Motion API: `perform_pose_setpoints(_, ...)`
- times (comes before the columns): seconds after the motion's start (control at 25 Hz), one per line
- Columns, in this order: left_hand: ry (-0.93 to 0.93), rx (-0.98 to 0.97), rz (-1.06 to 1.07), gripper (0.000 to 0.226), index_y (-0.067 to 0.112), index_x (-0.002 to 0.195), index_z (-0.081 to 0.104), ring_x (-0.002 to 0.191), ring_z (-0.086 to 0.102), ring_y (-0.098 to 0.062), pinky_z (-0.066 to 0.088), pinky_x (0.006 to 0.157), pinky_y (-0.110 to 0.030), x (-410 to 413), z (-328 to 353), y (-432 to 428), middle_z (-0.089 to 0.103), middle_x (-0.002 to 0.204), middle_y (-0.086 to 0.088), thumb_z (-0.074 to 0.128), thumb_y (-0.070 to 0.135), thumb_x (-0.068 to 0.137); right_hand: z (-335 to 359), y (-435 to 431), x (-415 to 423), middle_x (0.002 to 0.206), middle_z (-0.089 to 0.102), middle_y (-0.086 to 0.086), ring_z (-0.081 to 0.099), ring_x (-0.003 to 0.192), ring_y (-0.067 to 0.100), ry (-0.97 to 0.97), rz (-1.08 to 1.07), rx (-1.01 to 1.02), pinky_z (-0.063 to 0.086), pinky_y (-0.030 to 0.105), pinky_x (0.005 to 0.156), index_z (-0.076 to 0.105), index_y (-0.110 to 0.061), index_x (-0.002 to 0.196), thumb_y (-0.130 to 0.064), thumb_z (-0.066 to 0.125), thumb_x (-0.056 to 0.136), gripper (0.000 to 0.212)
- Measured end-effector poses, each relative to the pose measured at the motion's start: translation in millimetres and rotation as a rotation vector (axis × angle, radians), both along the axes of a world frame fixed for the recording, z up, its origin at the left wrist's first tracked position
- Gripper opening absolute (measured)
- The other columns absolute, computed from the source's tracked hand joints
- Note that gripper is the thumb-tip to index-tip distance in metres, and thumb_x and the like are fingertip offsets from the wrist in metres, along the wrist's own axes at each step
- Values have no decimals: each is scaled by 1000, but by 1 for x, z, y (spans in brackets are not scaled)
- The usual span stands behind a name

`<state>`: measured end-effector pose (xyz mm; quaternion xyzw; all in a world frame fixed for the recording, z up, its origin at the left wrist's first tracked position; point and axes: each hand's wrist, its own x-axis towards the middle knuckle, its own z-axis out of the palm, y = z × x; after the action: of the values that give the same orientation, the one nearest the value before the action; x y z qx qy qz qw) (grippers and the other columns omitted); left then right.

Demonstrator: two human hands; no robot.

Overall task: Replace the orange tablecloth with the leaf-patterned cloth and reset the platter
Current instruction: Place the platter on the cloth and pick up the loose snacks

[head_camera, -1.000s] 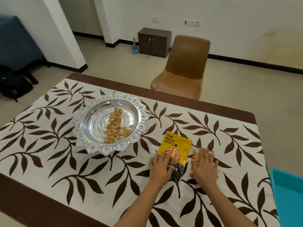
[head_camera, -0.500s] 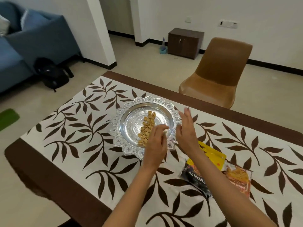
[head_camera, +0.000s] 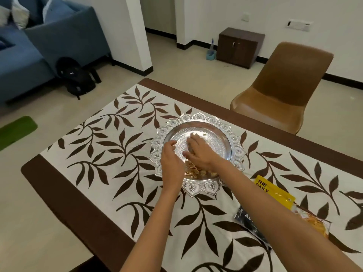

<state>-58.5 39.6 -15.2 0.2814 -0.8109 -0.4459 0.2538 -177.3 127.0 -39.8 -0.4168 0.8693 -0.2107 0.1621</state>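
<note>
The silver platter (head_camera: 225, 130) sits on the leaf-patterned cloth (head_camera: 110, 154), which covers the table. We see both hands inside it. The right hand (head_camera: 198, 154) lies palm down, fingers loosely spread over the nuts (head_camera: 192, 170). The left hand (head_camera: 171, 163) is curled beside them; we cannot tell whether it pinches anything. 1 yellow nut packet (head_camera: 275, 191) lies nearby.
</note>
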Motion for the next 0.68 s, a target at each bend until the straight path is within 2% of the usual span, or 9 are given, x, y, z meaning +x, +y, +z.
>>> perform_pose_setpoints(0.08, 16, 49, 25, 37, 13, 121, 50, 113, 51, -10, 34, 78, 6, 0, 0, -2, 54, 124, -5, 40, -8, 93, -6, 3, 5, 157, 18, 15, 14, 144, 28, 105, 133, 38, 15, 44, 118, 27, -9, 149, -68, 30, 88, 85)
perform_pose_setpoints(0.12, 13, 59, 27, 37, 13, 121, 50, 113, 50, -9, 33, 78, 6, 0, 0, -2, 54, 124, -4, 40, -8, 93, -8, 4, 7, 153, 23, 15, 18, 141, 29, 155, 178, 51, 17, 44, 115, 31, -12, 146, -68, 31, 87, 82)
perform_pose_setpoints(0.24, -34, 23, -12, 37, 13, 125, 47, 114, 47, -8, 34, 77, 4, -1, 0, -1, 51, 127, -3, 40, -5, 94, -9, 3, 9, 131, 38, 11, 33, 119, 27, 213, 184, 27, 29, 43, 100, 45, -18, 129, -59, 35, 92, 56)
perform_pose_setpoints(0.32, -57, -8, -40, 37, 12, 127, 46, 117, 46, -9, 34, 81, -3, -2, -1, -1, 50, 129, -3, 40, -4, 94, -7, 0, 10, 113, 44, 11, 39, 99, 24, 269, 177, -25, 34, 38, 86, 51, -13, 116, -48, 36, 94, 44)
perform_pose_setpoints(0.4, -61, -14, -43, 36, 12, 128, 46, 118, 46, -10, 34, 87, -11, -2, -2, -1, 50, 130, -4, 39, -3, 95, -3, -3, 10, 98, 48, 12, 43, 81, 24, 312, 194, -55, 40, 38, 70, 53, -7, 107, -31, 45, 96, 28)
perform_pose_setpoints(0.52, -28, 21, -30, 29, 13, 125, 48, 116, 48, -10, 36, 83, -9, -1, -4, -1, 53, 127, -3, 37, 4, 99, 1, -6, 10, 91, 50, 9, 48, 69, 23, 378, 144, 82, 39, 33, 55, 49, -8, 105, -32, 41, 100, 26)
perform_pose_setpoints(0.6, 16, 136, 5, 27, 17, 124, 52, 113, 52, -9, 38, 78, -7, -2, 0, -4, 57, 124, 2, 36, 14, 102, 7, -9, 11, 84, 51, 5, 49, 66, 21, 303, 17, 79, 35, 32, 56, 49, -10, 99, -33, 36, 102, 26)
perform_pose_setpoints(0.68, 82, 461, 71, 27, 25, 123, 55, 116, 54, -10, 41, 83, -13, -10, 7, -6, 58, 124, 7, 37, 25, 103, 19, -13, 14, 67, 47, -1, 44, 59, 12, 62, -194, -208, 32, 27, 54, 47, -14, 80, -28, 40, 102, 28)
